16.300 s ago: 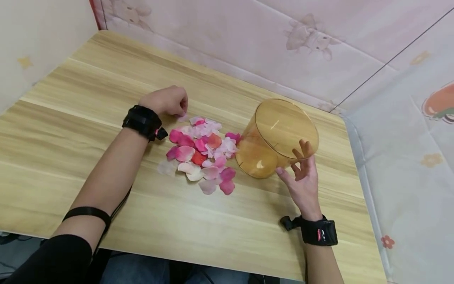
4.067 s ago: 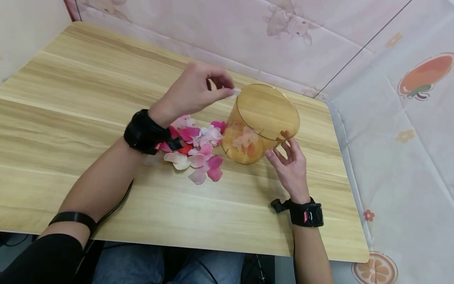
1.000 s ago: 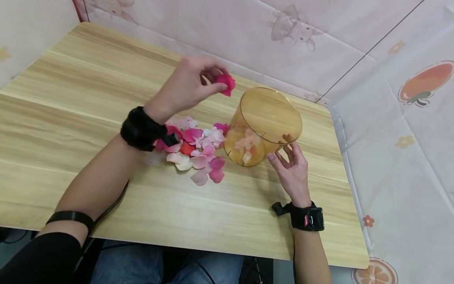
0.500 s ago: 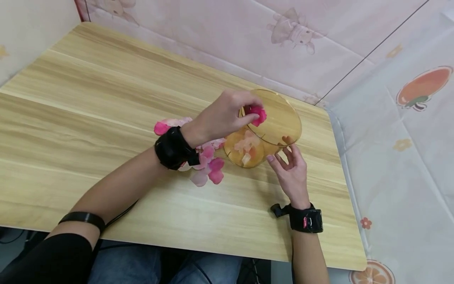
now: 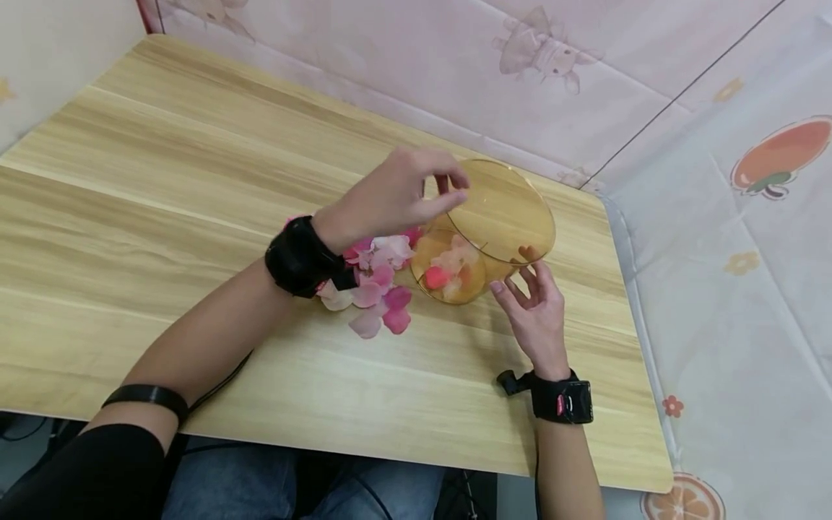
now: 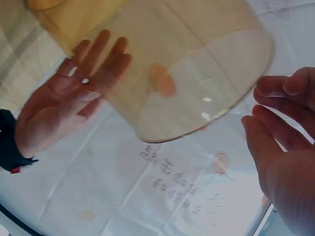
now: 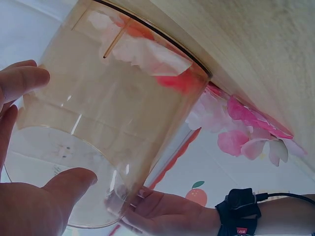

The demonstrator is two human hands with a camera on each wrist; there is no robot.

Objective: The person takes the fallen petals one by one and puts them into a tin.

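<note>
My left hand (image 5: pixel 396 198) hangs over the rim of the amber plastic tub (image 5: pixel 484 231), thumb and fingertips loosely bent with nothing between them, while my right hand (image 5: pixel 536 318) rests its spread fingers against the tub's near side. Petals (image 5: pixel 448 271), one of them bright pink, lie on the tub's floor. A loose heap of pink and white petals (image 5: pixel 377 289) lies on the wooden table (image 5: pixel 162 188) just left of the tub, which stands toward the table's far right corner.

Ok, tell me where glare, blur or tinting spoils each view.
Head view: sharp, evenly lit, petals tinted amber through the container. Left wrist view: right hand soft behind the amber wall, small glare spots. Right wrist view: left hand blurred through the plastic, background washed out.
</note>
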